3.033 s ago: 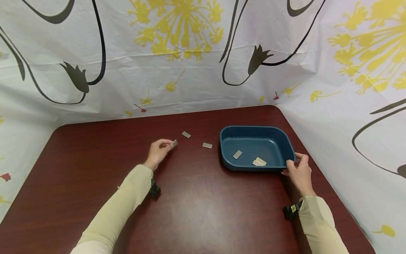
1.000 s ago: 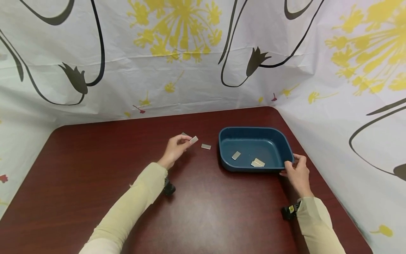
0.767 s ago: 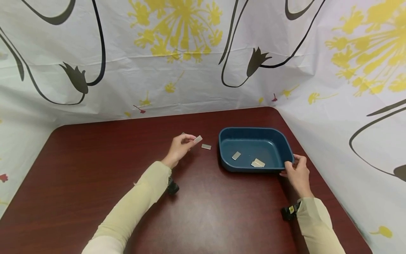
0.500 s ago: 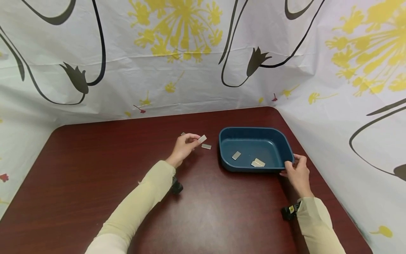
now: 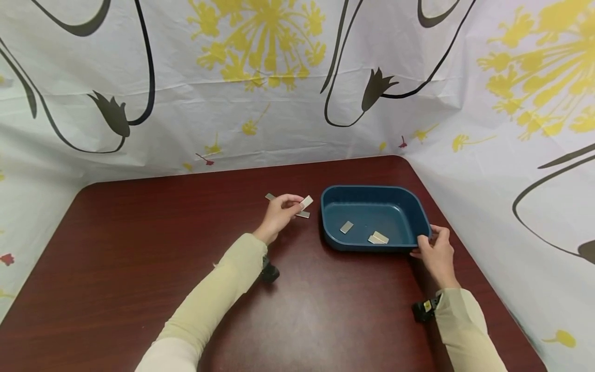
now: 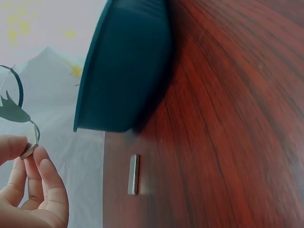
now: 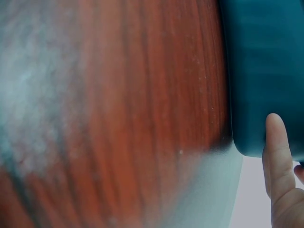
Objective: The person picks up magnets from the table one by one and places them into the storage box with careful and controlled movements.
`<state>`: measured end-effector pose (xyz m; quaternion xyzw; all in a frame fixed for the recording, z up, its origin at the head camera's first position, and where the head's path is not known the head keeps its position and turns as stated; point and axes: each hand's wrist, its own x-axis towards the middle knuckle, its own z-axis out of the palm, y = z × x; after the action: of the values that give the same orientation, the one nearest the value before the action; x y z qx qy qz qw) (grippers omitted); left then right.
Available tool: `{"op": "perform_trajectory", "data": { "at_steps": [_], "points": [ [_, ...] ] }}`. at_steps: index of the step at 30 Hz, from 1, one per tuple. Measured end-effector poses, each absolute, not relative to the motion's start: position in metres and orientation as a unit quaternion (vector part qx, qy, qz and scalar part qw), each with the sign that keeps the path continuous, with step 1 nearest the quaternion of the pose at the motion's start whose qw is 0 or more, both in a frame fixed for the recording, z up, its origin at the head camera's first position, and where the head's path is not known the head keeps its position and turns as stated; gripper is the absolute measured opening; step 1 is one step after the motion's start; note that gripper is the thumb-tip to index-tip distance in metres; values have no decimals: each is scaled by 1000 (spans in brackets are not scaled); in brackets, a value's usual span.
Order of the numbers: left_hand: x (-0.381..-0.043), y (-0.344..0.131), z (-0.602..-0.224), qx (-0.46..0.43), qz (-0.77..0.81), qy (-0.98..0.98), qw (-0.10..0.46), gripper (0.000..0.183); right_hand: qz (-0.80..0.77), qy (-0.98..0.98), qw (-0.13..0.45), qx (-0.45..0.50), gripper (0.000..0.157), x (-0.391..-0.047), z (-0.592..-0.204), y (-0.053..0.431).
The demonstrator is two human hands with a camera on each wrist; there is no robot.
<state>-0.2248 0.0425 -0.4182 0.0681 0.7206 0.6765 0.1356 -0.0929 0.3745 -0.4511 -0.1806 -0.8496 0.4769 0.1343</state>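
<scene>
My left hand (image 5: 279, 214) pinches a small flat silver bar (image 5: 307, 202) between thumb and fingertips, above the table and left of the blue tub (image 5: 376, 248). In the left wrist view the held bar (image 6: 29, 151) shows edge-on at the fingertips. Beneath and behind this hand lie two similar bars on the table, one bar (image 5: 304, 214) partly covered by it and another bar (image 5: 270, 197) farther back. My right hand (image 5: 437, 256) grips the tub's near right corner, thumb at the rim. Inside the tub are one separate bar (image 5: 346, 227) and two overlapping bars (image 5: 378, 237).
The dark red-brown table (image 5: 139, 258) has rounded back corners. A white sheet (image 5: 279, 129) with yellow and grey plant prints hangs behind it and at both sides. Black wrist cameras sit below each hand.
My left hand has carried its bar rightward toward the tub, passing over the two bars on the table. The right hand keeps its grip on the tub, which stays in place.
</scene>
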Motion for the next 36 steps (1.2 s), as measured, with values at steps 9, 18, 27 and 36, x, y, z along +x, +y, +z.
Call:
{"op": "perform_trajectory", "data": {
  "at_steps": [9, 18, 27, 36],
  "points": [
    [-222, 61, -420, 68, 698, 700, 138, 22, 478, -849, 136, -180, 43, -94, -451, 374],
    [-222, 71, -418, 69, 689, 706, 150, 21, 477, -847, 138, -188, 42, -95, -452, 374],
    [-222, 83, -412, 56, 702, 688, 174, 23, 474, -851, 139, -179, 43, -95, -453, 375],
    [-220, 96, -406, 62, 710, 676, 188, 25, 475, -850, 139, -182, 42, -94, -451, 373]
  ]
}}
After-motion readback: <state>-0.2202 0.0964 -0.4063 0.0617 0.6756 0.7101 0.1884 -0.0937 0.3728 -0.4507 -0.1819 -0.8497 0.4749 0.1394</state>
